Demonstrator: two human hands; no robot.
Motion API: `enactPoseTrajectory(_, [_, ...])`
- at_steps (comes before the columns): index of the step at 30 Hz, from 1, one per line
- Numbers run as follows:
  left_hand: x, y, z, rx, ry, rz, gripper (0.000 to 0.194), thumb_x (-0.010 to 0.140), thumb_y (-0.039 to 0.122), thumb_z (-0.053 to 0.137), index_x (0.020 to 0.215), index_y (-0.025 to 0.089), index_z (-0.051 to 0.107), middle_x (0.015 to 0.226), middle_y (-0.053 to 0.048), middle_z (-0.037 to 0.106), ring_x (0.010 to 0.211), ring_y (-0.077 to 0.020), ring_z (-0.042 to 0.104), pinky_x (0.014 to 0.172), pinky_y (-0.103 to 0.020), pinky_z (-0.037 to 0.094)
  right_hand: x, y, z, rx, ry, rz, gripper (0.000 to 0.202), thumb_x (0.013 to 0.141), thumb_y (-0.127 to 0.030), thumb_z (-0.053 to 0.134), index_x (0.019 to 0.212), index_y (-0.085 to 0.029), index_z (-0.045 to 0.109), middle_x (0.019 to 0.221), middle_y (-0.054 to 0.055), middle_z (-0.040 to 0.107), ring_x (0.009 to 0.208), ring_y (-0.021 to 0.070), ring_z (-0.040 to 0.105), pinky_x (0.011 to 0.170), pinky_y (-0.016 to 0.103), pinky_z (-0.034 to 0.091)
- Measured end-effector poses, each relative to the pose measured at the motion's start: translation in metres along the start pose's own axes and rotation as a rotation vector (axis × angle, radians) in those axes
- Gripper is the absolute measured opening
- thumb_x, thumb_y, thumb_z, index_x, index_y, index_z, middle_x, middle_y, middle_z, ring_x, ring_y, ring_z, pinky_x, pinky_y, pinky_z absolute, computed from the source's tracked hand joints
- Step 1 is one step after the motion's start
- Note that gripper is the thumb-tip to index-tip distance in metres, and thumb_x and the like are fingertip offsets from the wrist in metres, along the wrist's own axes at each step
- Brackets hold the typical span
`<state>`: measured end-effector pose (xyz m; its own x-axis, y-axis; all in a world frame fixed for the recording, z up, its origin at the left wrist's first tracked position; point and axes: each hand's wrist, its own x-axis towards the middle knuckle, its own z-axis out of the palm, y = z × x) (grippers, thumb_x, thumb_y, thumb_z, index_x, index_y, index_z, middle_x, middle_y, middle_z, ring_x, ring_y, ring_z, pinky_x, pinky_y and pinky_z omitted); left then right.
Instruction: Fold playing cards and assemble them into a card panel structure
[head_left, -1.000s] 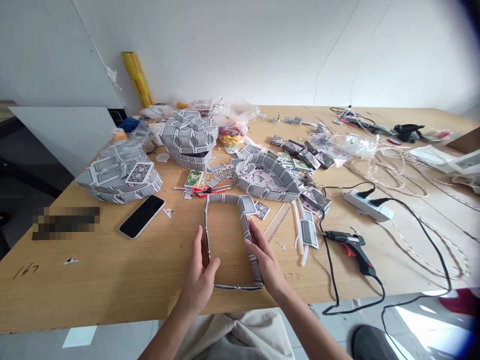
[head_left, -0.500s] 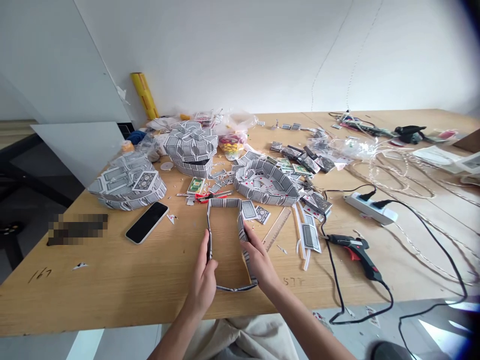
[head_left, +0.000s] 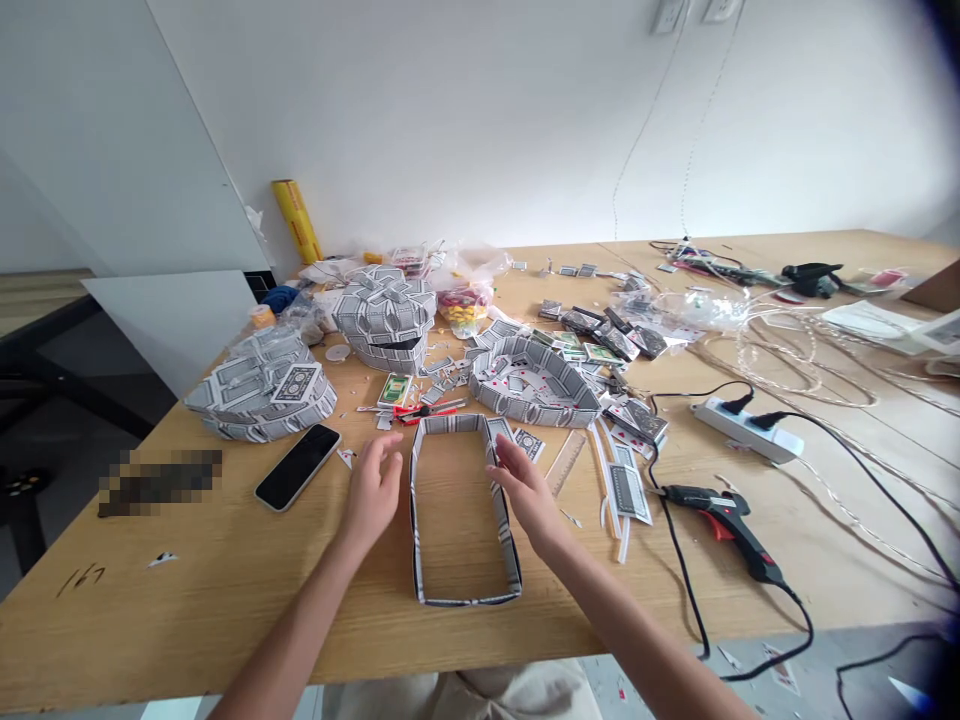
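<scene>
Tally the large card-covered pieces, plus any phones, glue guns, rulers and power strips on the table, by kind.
Lidded boxes: 2
Open box: 1
Bottomless frame: 1
Phone: 1
Glue gun: 1
Ruler: 1
Power strip: 1
Total: 8

Left hand (head_left: 373,490) hovering open beside a card-covered frame (head_left: 466,603), right hand (head_left: 527,492) reaching over its other side, phone (head_left: 298,468) lying on the wooden table (head_left: 247,610), black glue gun (head_left: 724,520) resting near a white power strip (head_left: 746,430)

Both hands (head_left: 450,495) open, fingers curved.
</scene>
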<state>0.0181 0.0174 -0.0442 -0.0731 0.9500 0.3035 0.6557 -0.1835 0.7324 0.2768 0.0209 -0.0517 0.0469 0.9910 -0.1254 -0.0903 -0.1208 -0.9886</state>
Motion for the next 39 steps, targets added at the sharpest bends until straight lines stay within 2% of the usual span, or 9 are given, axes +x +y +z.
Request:
enactPoseTrajectory(5, [0.077, -0.009, -0.003, 0.197, -0.119, 0.183, 0.036, 0.093, 0.006, 0.057, 0.12, 0.023, 0.074, 0.135, -0.011, 0.073, 0.136, -0.0317, 0.06, 0.12, -0.053, 0.044, 0.039, -0.018, -0.001, -0.052, 0.01, -0.127, 0.053, 0.079, -0.055, 0.081, 0.121, -0.023, 0.079, 0.135, 0.015, 0.078, 0.132, 0.0371, 0.068, 0.116, 0.053, 0.05])
enactPoseTrajectory(9, [0.098, -0.011, 0.018, 0.32, -0.207, 0.261, 0.04, 0.093, 0.002, 0.058, 0.122, 0.025, 0.075, 0.128, -0.01, 0.077, 0.13, -0.0313, 0.063, 0.114, -0.052, 0.047, 0.046, -0.018, -0.001, -0.056, 0.049, -0.203, 0.049, 0.086, -0.066, 0.075, 0.106, -0.021, 0.081, 0.118, 0.013, 0.082, 0.119, 0.0345, 0.071, 0.11, 0.049, 0.051])
enactPoseTrajectory(14, [0.094, -0.014, 0.021, 0.421, -0.21, 0.285, 0.026, 0.101, 0.013, 0.06, 0.122, 0.022, 0.072, 0.123, -0.011, 0.077, 0.122, -0.0311, 0.066, 0.111, -0.049, 0.05, 0.04, -0.007, -0.006, -0.055, 0.103, -0.213, 0.05, 0.09, -0.068, 0.071, 0.106, -0.021, 0.079, 0.112, 0.01, 0.08, 0.11, 0.0311, 0.07, 0.102, 0.044, 0.052])
enactPoseTrajectory(18, [0.083, -0.011, -0.01, 0.494, -0.135, 0.235, 0.026, 0.105, 0.025, 0.06, 0.13, 0.021, 0.066, 0.126, -0.013, 0.074, 0.121, -0.0311, 0.067, 0.107, -0.044, 0.053, 0.038, -0.005, -0.005, -0.056, 0.07, -0.195, 0.049, 0.092, -0.067, 0.071, 0.103, -0.02, 0.078, 0.103, 0.009, 0.078, 0.098, 0.028, 0.068, 0.088, 0.039, 0.054])
enactPoseTrajectory(21, [0.072, -0.012, -0.035, 0.58, -0.042, 0.112, 0.029, 0.107, 0.031, 0.056, 0.133, 0.019, 0.063, 0.124, -0.015, 0.074, 0.117, -0.0328, 0.07, 0.1, -0.042, 0.055, 0.038, -0.004, -0.003, -0.045, 0.04, -0.195, 0.046, 0.092, -0.064, 0.072, 0.104, -0.02, 0.075, 0.104, 0.008, 0.076, 0.095, 0.0269, 0.068, 0.085, 0.038, 0.054])
enactPoseTrajectory(24, [0.063, -0.016, -0.046, 0.665, 0.009, -0.034, 0.028, 0.105, 0.032, 0.057, 0.128, 0.017, 0.064, 0.112, -0.017, 0.076, 0.107, -0.0353, 0.073, 0.088, -0.041, 0.057, 0.037, -0.002, -0.002, -0.066, 0.017, -0.214, 0.043, 0.09, -0.059, 0.075, 0.108, -0.021, 0.07, 0.109, 0.009, 0.074, 0.098, 0.0275, 0.069, 0.087, 0.039, 0.055])
enactPoseTrajectory(32, [0.055, -0.02, -0.035, 0.745, -0.017, -0.21, 0.025, 0.103, 0.037, 0.063, 0.118, 0.016, 0.065, 0.102, -0.018, 0.075, 0.092, -0.0356, 0.074, 0.073, -0.037, 0.052, 0.035, -0.003, -0.004, -0.317, 0.08, -0.302, 0.032, 0.092, -0.049, 0.069, 0.088, -0.026, 0.048, 0.073, -0.005, 0.049, 0.064, 0.0173, 0.048, 0.061, 0.03, 0.039])
enactPoseTrajectory(36, [0.049, -0.013, -0.033, 0.757, 0.026, -0.185, 0.031, 0.104, 0.042, 0.06, 0.117, 0.015, 0.066, 0.113, -0.022, 0.07, 0.103, -0.0377, 0.07, 0.078, -0.038, 0.052, 0.034, -0.002, -0.005, -0.377, 0.029, -0.311, 0.034, 0.092, -0.049, 0.065, 0.082, -0.027, 0.041, 0.065, -0.008, 0.044, 0.059, 0.0158, 0.042, 0.057, 0.029, 0.032])
enactPoseTrajectory(39, [0.04, -0.001, -0.03, 0.597, 0.036, -0.087, 0.034, 0.105, 0.051, 0.053, 0.096, 0.021, 0.065, 0.103, -0.015, 0.07, 0.097, -0.0314, 0.068, 0.076, -0.034, 0.046, 0.031, -0.006, -0.005, -0.453, -0.018, -0.326, 0.03, 0.092, -0.045, 0.062, 0.082, -0.027, 0.04, 0.064, -0.008, 0.045, 0.058, 0.0156, 0.042, 0.057, 0.029, 0.031])
